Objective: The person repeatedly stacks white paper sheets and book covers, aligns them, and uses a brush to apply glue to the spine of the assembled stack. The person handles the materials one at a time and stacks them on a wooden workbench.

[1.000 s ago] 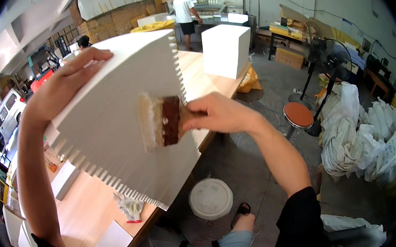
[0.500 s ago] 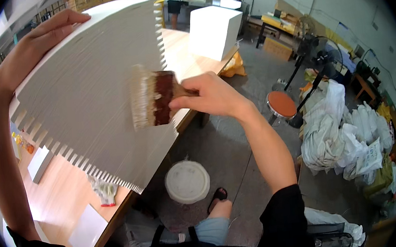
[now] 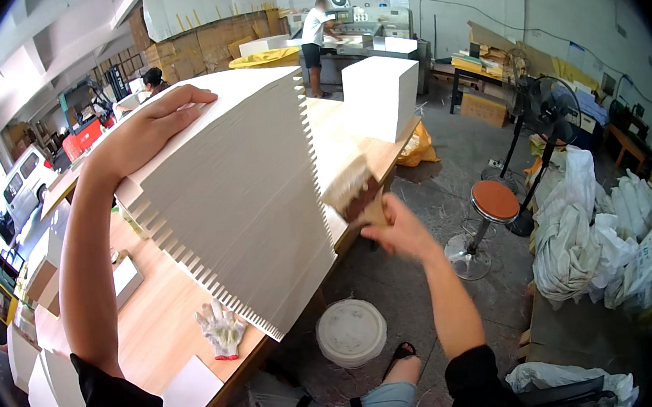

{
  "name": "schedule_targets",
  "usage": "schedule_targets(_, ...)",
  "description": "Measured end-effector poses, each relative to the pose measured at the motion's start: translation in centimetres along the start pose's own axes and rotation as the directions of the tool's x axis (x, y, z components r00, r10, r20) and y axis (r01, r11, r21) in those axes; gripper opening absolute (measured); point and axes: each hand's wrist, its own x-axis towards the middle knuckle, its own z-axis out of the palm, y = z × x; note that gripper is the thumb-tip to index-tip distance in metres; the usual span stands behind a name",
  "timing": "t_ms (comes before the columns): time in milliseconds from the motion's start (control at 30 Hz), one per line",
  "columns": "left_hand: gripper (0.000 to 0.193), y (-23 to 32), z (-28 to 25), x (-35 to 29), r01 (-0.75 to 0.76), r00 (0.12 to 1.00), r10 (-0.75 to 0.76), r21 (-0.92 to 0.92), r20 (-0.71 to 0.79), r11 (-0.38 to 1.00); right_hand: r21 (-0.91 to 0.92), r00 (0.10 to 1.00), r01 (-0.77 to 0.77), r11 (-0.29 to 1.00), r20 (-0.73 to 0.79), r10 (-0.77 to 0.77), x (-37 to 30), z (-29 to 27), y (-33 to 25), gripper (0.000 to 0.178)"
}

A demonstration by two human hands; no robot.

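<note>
A tall stack of white paper (image 3: 239, 196), notched in small steps along both side edges, stands on the wooden table (image 3: 163, 288). My left hand (image 3: 148, 134) lies on top of it, fingers stretched out over the upper surface. My right hand (image 3: 403, 231) grips the handle of a wide brush (image 3: 355, 193) with pale bristles and a dark brown band. The brush is just off the stack's right edge, slightly blurred, its bristles toward the far left. Whether they touch the stack I cannot tell.
A work glove (image 3: 221, 331) and a white sheet (image 3: 192, 389) lie on the table; another white stack (image 3: 381, 100) stands at its far end. A lidded bucket (image 3: 352, 332), an orange stool (image 3: 496, 201), fans (image 3: 554, 103) and white sacks (image 3: 569, 247) occupy the floor. A person (image 3: 314, 36) works at the back.
The brush in my right hand has gone from the stack's front face to beyond its right edge. My left hand stays on top of the stack. The view has tilted upward.
</note>
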Motion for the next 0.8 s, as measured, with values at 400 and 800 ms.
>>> schedule_targets(400, 0.043, 0.0, -0.2, 0.2, -0.023, 0.998, 0.023, 0.01, 0.051, 1.0, -0.075, 0.973, -0.119, 0.99, 0.191, 0.131, 3.1, 2.9, 0.5, 0.036)
schedule_targets(800, 0.041, -1.0, -0.3, 0.3, -0.023, 0.999, 0.021, 0.097, 0.027, 0.995, 0.21, 0.97, -0.055, 0.976, 0.242, 0.002, 0.8, 4.0, 1.9, 0.033)
